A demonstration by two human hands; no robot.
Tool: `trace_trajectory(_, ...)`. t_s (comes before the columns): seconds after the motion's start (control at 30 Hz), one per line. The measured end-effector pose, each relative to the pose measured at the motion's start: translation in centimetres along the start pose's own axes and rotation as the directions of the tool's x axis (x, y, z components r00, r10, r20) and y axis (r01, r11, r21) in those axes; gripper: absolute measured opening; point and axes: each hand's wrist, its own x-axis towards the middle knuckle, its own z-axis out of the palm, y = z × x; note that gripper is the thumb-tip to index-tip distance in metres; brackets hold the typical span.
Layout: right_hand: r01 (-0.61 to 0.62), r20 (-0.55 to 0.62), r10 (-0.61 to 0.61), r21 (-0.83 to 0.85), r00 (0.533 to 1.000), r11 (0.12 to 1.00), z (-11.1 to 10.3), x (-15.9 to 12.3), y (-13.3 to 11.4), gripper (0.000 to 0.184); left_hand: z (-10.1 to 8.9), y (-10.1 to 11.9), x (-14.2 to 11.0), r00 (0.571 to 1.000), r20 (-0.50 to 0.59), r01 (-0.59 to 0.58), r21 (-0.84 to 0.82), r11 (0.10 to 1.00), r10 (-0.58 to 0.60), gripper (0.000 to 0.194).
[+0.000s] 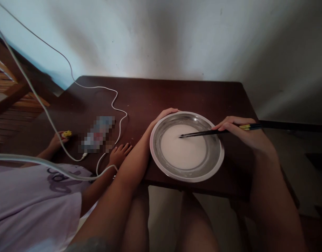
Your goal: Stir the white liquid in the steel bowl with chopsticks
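A round metal bowl (pixel 214 164) sits on the dark wooden table (pixel 176 94) and holds a white liquid (pixel 183 148). My left hand (pixel 162 117) curls around the bowl's far left rim. My right hand (pixel 238 129) grips a pair of dark chopsticks (pixel 203 133) with yellow bands. Their tips rest in the white liquid near the bowl's middle.
At the left sits another person in a pale shirt (pixel 32 199), one hand (pixel 120 154) flat on the table, the other hand (pixel 58 140) holding a small yellow object (pixel 66 133). A white cable (pixel 116 98) snakes across the table beside a blurred flat item (pixel 97 134). A wall stands behind.
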Motion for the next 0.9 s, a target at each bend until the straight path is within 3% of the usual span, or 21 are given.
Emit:
trace_trajectory(0.1, -0.024, -0.057, 0.026, 0.046, 0.998, 0.999, -0.38, -0.28, 0.06, 0.03, -0.21, -0.29, 0.16, 1.0, 0.022, -0.003, -0.07, 0.998, 0.004, 0.05)
trace_trajectory(0.27, -0.001, 0.117, -0.001, 0.02, 0.993, 1.0, 0.16, -0.05, -0.21, 0.03, 0.03, -0.25, 0.24, 0.999, -0.041, 0.033, -0.077, 0.997, -0.036, 0.046)
trace_trajectory(0.4, 0.011, -0.047, -0.011, 0.006, 0.999, 1.0, -0.07, 0.0, 0.02, 0.03, 0.04, -0.66, 0.65, 0.997, -0.064, 0.033, -0.139, 0.99, -0.042, 0.04)
trace_trajectory(0.47, -0.006, -0.07, 0.008, 0.037, 0.998, 0.999, -0.31, -0.15, 0.08, 0.031, -0.01, -0.81, 0.8, 0.999, -0.042, 0.022, -0.19, 0.982, -0.03, 0.039)
trace_trajectory(0.63, 0.002, 0.118, -0.005, 0.026, 0.993, 1.0, 0.37, -0.02, -0.11, 0.027, 0.23, -0.23, 0.63, 0.996, -0.071, 0.032, -0.229, 0.973, -0.05, 0.04)
trace_trajectory(0.83, 0.015, -0.053, -0.014, 0.021, 0.998, 1.0, -0.19, -0.06, 0.24, 0.029, 0.34, 0.0, 0.53, 0.997, -0.026, 0.064, -0.305, 0.95, -0.076, 0.046)
trace_trajectory(0.9, 0.0, 0.002, 0.0, 0.032, 1.0, 0.999, -0.33, -0.16, 0.25, 0.031, 0.25, -0.19, 0.63, 0.997, -0.025, 0.065, -0.315, 0.947, -0.076, 0.045)
